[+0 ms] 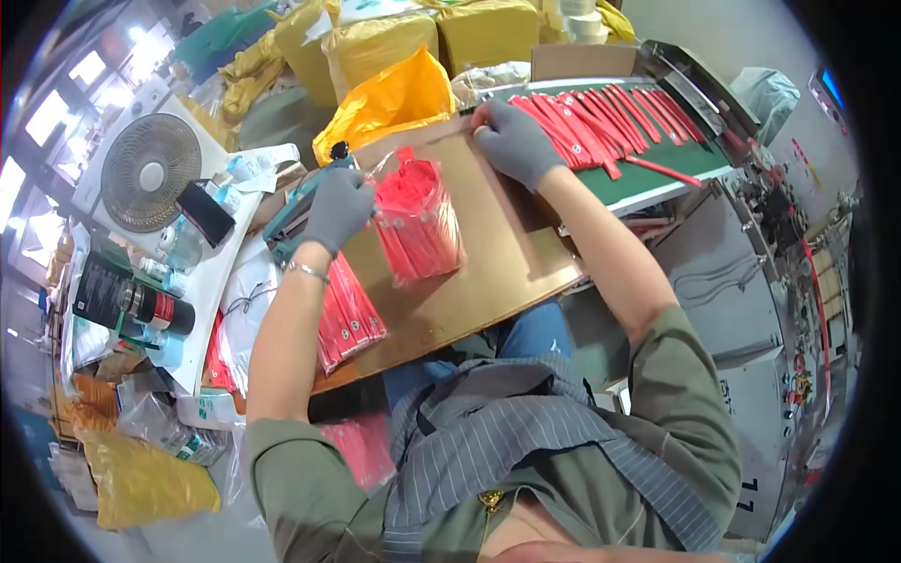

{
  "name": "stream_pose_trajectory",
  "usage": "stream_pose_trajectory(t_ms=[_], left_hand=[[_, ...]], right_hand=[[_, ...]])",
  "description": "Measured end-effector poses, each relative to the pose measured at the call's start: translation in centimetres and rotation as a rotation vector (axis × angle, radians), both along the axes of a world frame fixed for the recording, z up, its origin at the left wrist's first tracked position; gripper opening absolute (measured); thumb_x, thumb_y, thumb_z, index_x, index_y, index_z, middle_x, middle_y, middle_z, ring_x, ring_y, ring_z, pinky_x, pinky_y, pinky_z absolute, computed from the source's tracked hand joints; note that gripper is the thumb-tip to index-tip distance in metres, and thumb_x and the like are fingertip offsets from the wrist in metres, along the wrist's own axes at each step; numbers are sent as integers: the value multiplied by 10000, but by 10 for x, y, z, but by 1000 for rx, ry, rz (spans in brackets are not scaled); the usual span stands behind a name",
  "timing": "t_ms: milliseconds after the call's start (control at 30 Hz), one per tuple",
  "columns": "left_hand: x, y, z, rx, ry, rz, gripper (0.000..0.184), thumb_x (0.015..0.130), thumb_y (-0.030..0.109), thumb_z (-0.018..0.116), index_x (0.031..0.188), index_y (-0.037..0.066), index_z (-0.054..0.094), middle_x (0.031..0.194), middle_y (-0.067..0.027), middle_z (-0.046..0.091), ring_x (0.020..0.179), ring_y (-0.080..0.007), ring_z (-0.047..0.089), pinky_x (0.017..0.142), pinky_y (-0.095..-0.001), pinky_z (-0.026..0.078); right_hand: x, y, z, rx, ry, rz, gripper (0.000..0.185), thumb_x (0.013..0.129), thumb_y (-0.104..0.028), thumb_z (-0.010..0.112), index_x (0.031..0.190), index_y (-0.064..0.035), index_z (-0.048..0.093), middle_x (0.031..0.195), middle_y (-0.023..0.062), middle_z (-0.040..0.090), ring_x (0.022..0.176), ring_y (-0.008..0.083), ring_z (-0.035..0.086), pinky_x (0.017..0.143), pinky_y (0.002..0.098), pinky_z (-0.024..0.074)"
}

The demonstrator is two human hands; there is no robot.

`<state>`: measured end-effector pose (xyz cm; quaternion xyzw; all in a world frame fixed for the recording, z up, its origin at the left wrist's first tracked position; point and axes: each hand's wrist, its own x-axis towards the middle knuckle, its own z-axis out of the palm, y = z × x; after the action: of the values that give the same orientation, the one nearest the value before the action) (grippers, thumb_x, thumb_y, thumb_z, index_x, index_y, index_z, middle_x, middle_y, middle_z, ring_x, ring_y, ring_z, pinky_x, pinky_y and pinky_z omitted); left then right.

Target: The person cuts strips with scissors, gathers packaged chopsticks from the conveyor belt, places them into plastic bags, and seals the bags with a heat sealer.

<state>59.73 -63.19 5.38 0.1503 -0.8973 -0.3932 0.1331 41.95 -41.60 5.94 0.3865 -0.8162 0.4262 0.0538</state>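
My left hand (340,208), in a grey glove, has its fingers curled beside the top of a clear plastic bag (418,220) packed with red strips. Its fingertips are close to the bag's upper left edge; whether they grip it is hidden. Just behind this hand lies a blue bar-shaped device (302,202) with a black knob. My right hand (516,145), also grey-gloved, is closed at the far edge of the table, fingers bent toward a small dark item I cannot make out. To its right, loose red strips (587,122) lie spread on a green belt (643,178).
More bagged red strips (347,314) lie at the table's (488,296) left front. An open yellow bag (389,103) stands behind. On the left are a fan (150,174), a thermos (158,308) and a black box (206,212). A grey machine cabinet (718,272) is at the right.
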Motion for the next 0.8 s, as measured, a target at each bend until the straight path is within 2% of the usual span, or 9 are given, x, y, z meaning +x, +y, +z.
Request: stream_pose_trajectory(t_ms=[67, 200, 333, 433, 467, 567, 667, 733, 800], left_hand=[[5, 17, 12, 105, 102, -8, 251, 914, 177, 540, 874, -39, 660, 615, -71, 633, 507, -114, 619, 457, -233, 460], [7, 34, 15, 210, 273, -26, 270, 946, 197, 541, 1037, -29, 659, 615, -22, 606, 511, -73, 588, 438, -197, 437], [30, 24, 28, 89, 355, 174, 270, 930, 157, 511, 1031, -56, 642, 657, -90, 643, 500, -123, 603, 512, -267, 488], [32, -4, -6, -68, 168, 59, 279, 924, 150, 492, 1029, -48, 656, 654, -105, 644, 524, -140, 623, 562, -284, 496], [37, -1, -2, -73, 144, 22, 280, 920, 149, 493, 1031, -47, 658, 653, -108, 643, 528, -141, 627, 563, -286, 496], [40, 11, 9, 0, 209, 69, 297, 910, 171, 516, 1043, -55, 655, 650, -110, 639, 538, -132, 633, 541, -276, 488], [37, 11, 3, 61, 201, 78, 301, 913, 172, 527, 1055, -64, 649, 645, -96, 640, 537, -111, 626, 513, -251, 477], [43, 19, 11, 145, 161, 72, 294, 918, 159, 530, 1065, -70, 642, 639, -81, 637, 539, -95, 620, 498, -233, 470], [51, 32, 28, 247, 206, 83, 282, 921, 146, 537, 1067, -73, 636, 649, -76, 635, 530, -82, 605, 484, -225, 464]], right_hand=[[17, 5, 10, -34, -127, 6, 420, 890, -385, 595, 1111, -29, 569, 891, 81, 621, 760, 190, 615, 667, 356, 499], [24, -13, -27, 179, -719, 261, 327, 865, -299, 657, 1026, -15, 653, 699, 39, 597, 559, 97, 560, 490, 244, 470], [38, -10, -18, -302, -291, 237, 190, 867, -189, 603, 884, -10, 666, 626, 0, 555, 483, 69, 495, 469, 221, 433], [17, -20, -16, 225, -545, 245, 167, 870, -158, 592, 891, -5, 657, 630, 0, 558, 502, 68, 510, 472, 232, 434], [14, -19, -9, 292, -422, 233, 144, 855, -125, 592, 910, -5, 649, 664, 12, 585, 531, 79, 542, 486, 242, 452], [13, -8, -6, -168, -427, 362, 151, 822, -103, 591, 913, 2, 648, 703, 33, 615, 581, 91, 583, 505, 246, 474], [19, -2, 8, 202, -456, 274, 145, 820, -113, 609, 898, 3, 651, 712, 49, 629, 618, 93, 604, 567, 240, 501], [4, -5, 11, 223, -230, 287, 286, 816, -209, 680, 997, 5, 627, 833, 84, 661, 721, 148, 635, 680, 279, 522], [30, 2, 42, -33, 212, 297, 394, 805, -293, 703, 1042, -1, 586, 932, 113, 653, 814, 182, 633, 716, 322, 509]])
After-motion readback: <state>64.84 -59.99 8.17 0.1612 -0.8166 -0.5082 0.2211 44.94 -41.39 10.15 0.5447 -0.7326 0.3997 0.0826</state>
